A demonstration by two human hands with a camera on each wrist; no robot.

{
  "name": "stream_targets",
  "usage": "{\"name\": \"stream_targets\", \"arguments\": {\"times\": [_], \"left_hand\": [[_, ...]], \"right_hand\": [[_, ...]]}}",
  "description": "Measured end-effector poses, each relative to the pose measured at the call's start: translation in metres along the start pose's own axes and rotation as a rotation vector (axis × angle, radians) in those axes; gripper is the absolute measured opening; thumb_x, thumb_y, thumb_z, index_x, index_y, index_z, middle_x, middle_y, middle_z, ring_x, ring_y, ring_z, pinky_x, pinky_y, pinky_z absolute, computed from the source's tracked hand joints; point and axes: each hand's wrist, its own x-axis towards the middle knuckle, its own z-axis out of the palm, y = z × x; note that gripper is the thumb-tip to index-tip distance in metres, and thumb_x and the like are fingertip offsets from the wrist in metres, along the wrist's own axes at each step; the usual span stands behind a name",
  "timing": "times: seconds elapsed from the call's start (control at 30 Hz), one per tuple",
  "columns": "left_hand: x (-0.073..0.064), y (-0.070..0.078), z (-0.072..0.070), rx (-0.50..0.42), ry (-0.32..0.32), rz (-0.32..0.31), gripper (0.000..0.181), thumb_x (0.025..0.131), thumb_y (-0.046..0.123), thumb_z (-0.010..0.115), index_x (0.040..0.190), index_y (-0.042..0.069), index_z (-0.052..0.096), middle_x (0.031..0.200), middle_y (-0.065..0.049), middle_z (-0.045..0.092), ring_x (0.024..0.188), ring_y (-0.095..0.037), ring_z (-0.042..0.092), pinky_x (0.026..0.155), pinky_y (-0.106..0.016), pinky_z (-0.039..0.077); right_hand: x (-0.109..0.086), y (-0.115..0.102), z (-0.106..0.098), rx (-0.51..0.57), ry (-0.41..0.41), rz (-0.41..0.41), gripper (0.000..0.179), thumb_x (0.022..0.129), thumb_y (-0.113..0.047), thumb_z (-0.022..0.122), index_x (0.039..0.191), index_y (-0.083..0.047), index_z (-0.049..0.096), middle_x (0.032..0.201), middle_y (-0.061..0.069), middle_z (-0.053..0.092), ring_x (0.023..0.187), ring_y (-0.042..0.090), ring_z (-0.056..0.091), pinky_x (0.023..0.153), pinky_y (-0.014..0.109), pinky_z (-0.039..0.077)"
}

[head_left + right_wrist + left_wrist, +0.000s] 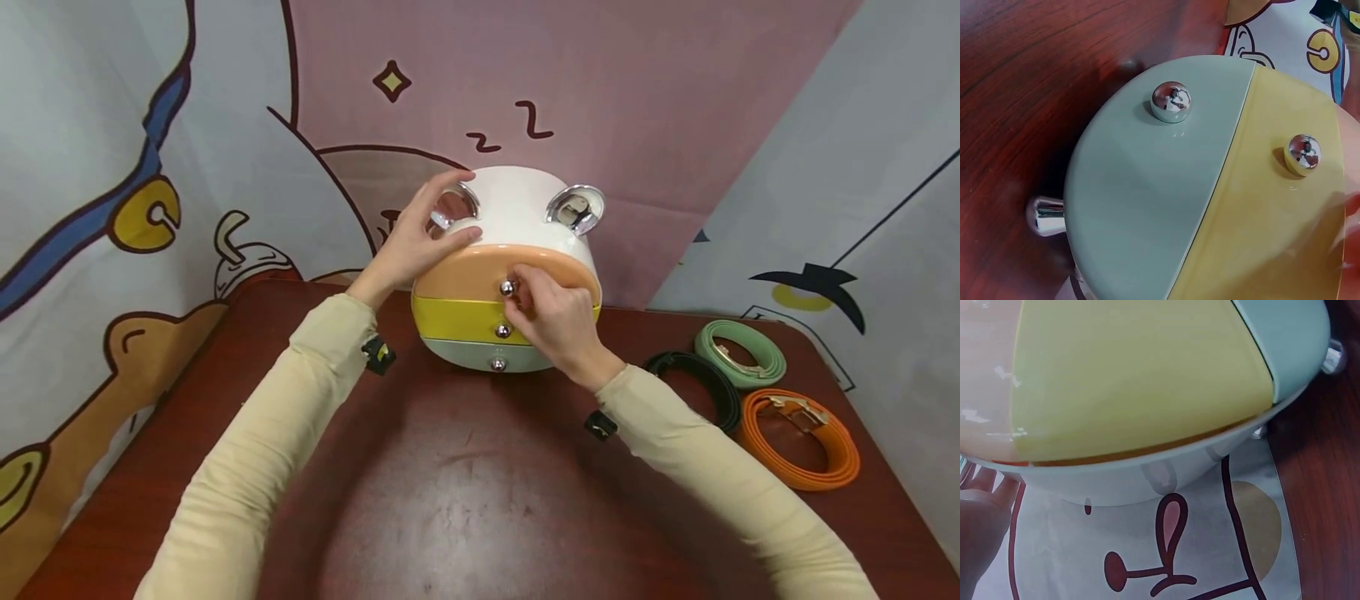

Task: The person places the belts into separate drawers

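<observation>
A small rounded drawer box (517, 196) with a white shell and two silver ears stands on the table. Its front has an orange top drawer (457, 275), a yellow middle drawer (1141, 375) and a green bottom drawer (1141, 169), each with a silver ball knob. At the box's upper left, my left hand (416, 237) holds it around the left ear (455, 204), thumb in front and fingers above. With curled fingers my right hand (558, 321) pinches the top drawer's knob (507, 287). All three drawers sit in the shell.
To the right on the dark red table (450, 517) lie three coiled belts: a green belt (772, 367), a black belt (723, 392) and an orange belt (843, 446). A printed cartoon cloth (600, 75) hangs close behind the box. The box stands on short silver feet (1047, 215).
</observation>
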Motion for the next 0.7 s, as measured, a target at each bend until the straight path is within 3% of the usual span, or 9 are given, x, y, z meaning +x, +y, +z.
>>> {"name": "stream_targets", "arguments": {"times": [0.2,0.33,0.5,0.7], "left_hand": [[0.0,0.002,-0.001,-0.024,-0.031,-0.028,0.066,0.088,0.014,0.072,0.145,0.017,0.04,0.115,-0.01,0.052,0.101,-0.025,0.048,0.078,-0.042,0.041],[-0.004,0.015,-0.004,-0.053,-0.077,-0.06,0.067,0.09,0.011,0.069,0.147,0.013,0.035,0.131,-0.012,0.045,0.107,-0.028,0.044,0.084,-0.05,0.039],[-0.008,0.035,-0.009,-0.055,-0.133,-0.1,0.068,0.092,0.009,0.066,0.149,0.009,0.03,0.141,-0.013,0.036,0.105,-0.026,0.042,0.081,-0.038,0.038],[-0.008,0.038,-0.011,-0.069,-0.152,-0.117,0.07,0.09,0.008,0.067,0.148,0.008,0.028,0.138,-0.014,0.038,0.11,-0.023,0.042,0.086,-0.039,0.038]], "right_hand": [[0.0,-0.003,-0.001,-0.012,0.022,-0.02,0.028,0.076,-0.004,0.07,0.101,0.004,0.06,0.068,0.004,0.056,0.048,0.015,0.05,0.039,0.027,0.037],[-0.002,-0.008,-0.004,-0.037,0.032,-0.049,0.028,0.076,-0.005,0.071,0.101,0.003,0.06,0.068,0.004,0.057,0.047,0.014,0.05,0.038,0.027,0.037],[-0.005,-0.017,-0.011,-0.027,0.03,-0.07,0.031,0.074,-0.004,0.074,0.1,0.004,0.06,0.069,0.005,0.057,0.049,0.014,0.051,0.038,0.026,0.036],[-0.011,-0.028,-0.019,-0.013,0.017,-0.078,0.034,0.073,-0.005,0.077,0.101,0.005,0.061,0.069,0.004,0.056,0.048,0.014,0.051,0.037,0.026,0.037]]}}
